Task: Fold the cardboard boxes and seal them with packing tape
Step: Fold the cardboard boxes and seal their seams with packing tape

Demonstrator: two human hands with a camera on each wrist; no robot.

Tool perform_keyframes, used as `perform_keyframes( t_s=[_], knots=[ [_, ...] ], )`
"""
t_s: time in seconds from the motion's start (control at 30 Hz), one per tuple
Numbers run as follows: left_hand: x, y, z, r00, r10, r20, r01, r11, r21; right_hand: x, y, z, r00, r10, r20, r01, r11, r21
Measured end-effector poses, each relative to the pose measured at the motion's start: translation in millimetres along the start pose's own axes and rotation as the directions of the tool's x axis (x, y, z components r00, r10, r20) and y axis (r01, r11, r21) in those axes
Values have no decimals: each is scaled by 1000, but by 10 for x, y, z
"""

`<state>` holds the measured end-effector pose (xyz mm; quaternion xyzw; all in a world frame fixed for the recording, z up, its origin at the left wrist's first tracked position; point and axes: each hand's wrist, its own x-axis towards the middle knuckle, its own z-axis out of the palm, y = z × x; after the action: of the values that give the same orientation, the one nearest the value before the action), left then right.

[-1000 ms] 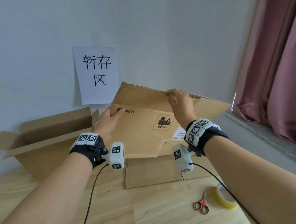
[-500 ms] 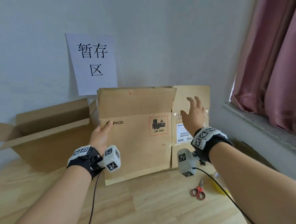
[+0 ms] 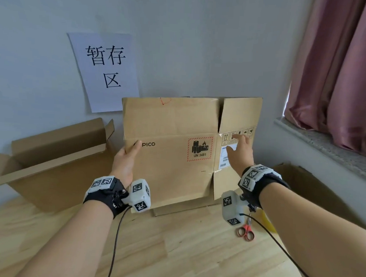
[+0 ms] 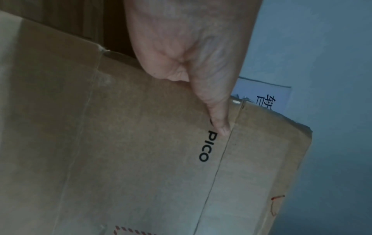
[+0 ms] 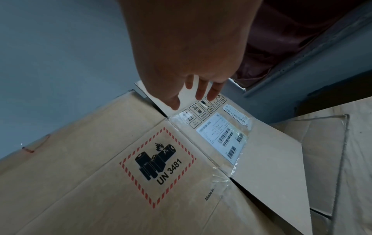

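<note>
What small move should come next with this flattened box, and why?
Probably the right hand should settle on the box's right panel and push it back to open the box up. The left hand already pinches the left edge by the PICO print, the box stands flat on the table, and the right hand's fingers hover open, gripping nothing.

A white paper sign [image 3: 103,70] with black Chinese characters hangs on the pale wall [image 3: 204,44], slightly tilted. Pink curtains [image 3: 340,72] hang at the right above a speckled stone windowsill [image 3: 326,143]. On the light wooden table [image 3: 171,254], red-handled scissors [image 3: 246,231] lie near its right side. A black cable [image 3: 113,251] trails across the wood.
</note>
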<state>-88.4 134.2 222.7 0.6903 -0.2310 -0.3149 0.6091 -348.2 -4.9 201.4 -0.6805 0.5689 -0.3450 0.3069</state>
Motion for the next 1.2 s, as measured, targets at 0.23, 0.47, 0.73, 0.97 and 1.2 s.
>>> perform_keyframes(
  t_s=[0.23,0.47,0.73,0.97,1.2],
  knots=[
    [-2,108,183,998,64,24,-64,998,8,44,-128,60,989,-147,35,150,982,-118],
    [147,261,192,999,23,-49,-10,968,249,73,-258,112,991,-121,58,122,993,-7],
    [127,-123,155,960,-260,-100,279,883,378,-44,561,138,803,568,183,-596,767,236],
    [117,-183,190,960,-270,-66,275,884,379,-128,455,4,715,605,351,-699,597,394],
    [6,-470,127,964,-259,56,237,938,253,-57,569,-127,705,589,395,-701,495,514]
  ],
)
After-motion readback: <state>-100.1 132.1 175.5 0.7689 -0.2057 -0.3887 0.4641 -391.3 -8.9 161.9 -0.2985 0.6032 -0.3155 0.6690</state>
